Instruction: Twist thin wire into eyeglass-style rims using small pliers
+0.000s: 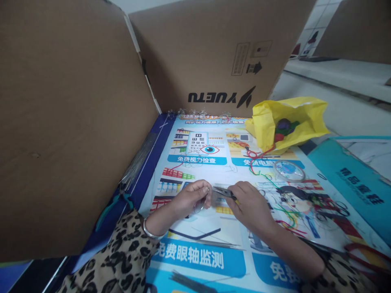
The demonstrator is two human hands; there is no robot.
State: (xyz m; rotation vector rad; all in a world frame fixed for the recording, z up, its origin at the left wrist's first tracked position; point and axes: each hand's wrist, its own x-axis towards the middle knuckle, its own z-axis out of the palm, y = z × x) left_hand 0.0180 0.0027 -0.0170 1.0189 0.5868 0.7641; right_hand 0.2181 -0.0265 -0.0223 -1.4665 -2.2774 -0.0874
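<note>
Near the middle of the head view, my left hand (195, 198) pinches a thin wire loop (198, 208) between thumb and fingers. My right hand (249, 203) is wrapped round the handles of a pair of pliers (224, 192), whose jaws point left at the fingertips of my left hand. Whether the jaws touch the wire is too small to tell. Below the hands, thin straight wires (210, 241) lie on the printed poster (232, 260), with a bundle of short wires (191, 283) at the bottom edge.
Cardboard panels (76, 122) stand at the left and back. A yellow bag (290, 122) holds coloured yarn balls at the right, near a round tape roll (288, 171). Teal-handled pliers (114, 207) and long wires (139, 160) lie left. A teal box (354, 183) is far right.
</note>
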